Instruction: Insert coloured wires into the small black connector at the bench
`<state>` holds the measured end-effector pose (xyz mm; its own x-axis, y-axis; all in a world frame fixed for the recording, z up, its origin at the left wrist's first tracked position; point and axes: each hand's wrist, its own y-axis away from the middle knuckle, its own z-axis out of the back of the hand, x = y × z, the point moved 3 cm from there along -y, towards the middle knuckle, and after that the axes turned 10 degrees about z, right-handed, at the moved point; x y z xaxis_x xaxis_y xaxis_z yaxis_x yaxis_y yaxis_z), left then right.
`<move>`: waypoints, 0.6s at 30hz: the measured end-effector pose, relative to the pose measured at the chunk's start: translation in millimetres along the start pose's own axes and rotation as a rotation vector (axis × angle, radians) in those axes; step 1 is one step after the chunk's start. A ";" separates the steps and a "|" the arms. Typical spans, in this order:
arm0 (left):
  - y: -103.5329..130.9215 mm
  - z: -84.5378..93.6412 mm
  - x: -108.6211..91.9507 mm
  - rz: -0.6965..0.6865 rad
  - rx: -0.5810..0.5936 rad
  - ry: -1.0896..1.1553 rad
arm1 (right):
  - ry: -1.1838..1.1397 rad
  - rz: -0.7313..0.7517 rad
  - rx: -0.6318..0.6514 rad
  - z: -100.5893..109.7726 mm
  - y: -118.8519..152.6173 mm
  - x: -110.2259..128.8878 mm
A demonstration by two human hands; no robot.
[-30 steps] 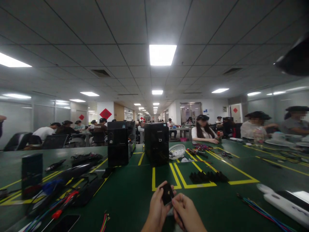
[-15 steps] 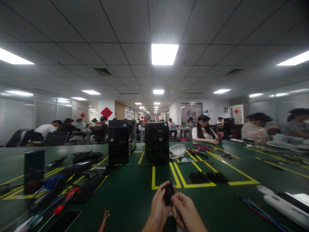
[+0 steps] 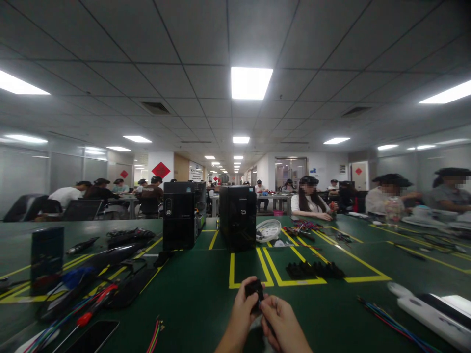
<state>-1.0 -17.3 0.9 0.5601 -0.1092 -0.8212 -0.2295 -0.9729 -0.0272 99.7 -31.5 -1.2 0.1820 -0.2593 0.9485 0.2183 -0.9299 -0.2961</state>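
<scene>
My left hand (image 3: 241,314) grips a small black plastic part (image 3: 254,292), held up just above the green table (image 3: 198,299) near its front edge. My right hand (image 3: 281,323) presses against the same part from the right, with fingers curled and a ring on one finger. Something thin and dark runs down between the two hands; I cannot tell what it is. A row of similar black parts (image 3: 312,269) lies inside a yellow-taped box a little beyond my hands.
Two black computer towers (image 3: 238,215) (image 3: 180,214) stand mid-table, with a white basket (image 3: 268,229) beside them. Screwdrivers (image 3: 93,309), cables and a phone (image 3: 93,337) lie at the left. A white power strip (image 3: 434,314) and coloured wires (image 3: 390,321) lie at the right. Other people sit at the far side.
The black part has tipped down and sits lower between my hands. Both hands stay together in the same place. The view has shifted slightly.
</scene>
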 end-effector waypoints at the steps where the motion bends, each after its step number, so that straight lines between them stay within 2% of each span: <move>1: 1.0 -0.5 -1.7 -0.016 0.005 -0.052 | 0.001 -0.004 -0.002 0.2 0.2 -0.3; 10: 11.6 -0.8 -17.8 -0.183 -0.096 -0.453 | 0.002 -0.017 0.025 -2.8 5.1 3.9; 15: 14.1 4.0 -18.7 -0.134 -0.174 -0.455 | 0.109 -0.043 0.041 -6.6 6.8 6.8; 18: 16.3 3.4 -23.5 -0.167 -0.180 -0.441 | 0.156 -0.086 0.089 -10.8 8.1 5.9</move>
<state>-20.6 -29.9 17.8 0.1786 0.1093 -0.9778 -0.0028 -0.9937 -0.1116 92.1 -43.3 3.2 0.0100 -0.2239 0.9746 0.3122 -0.9252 -0.2158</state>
